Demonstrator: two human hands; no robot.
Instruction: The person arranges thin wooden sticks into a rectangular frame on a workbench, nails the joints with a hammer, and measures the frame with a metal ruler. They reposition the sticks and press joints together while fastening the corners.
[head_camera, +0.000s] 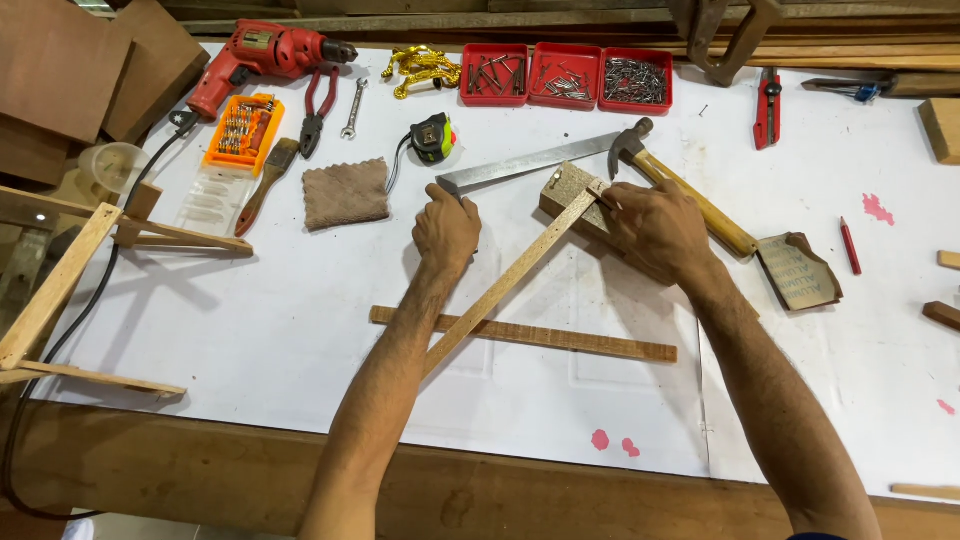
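We see the left hand (446, 229) knuckles-up, fingers curled on the metal square (530, 163). The right hand (655, 228) reaches forward, fingertips pinching the light wooden strip (510, 280) where its end meets the wooden block (570, 195) just beyond them.

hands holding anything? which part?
Left hand presses on the blade of the metal square near its end. Right hand grips the wooden block and the top end of the diagonal wood strip.
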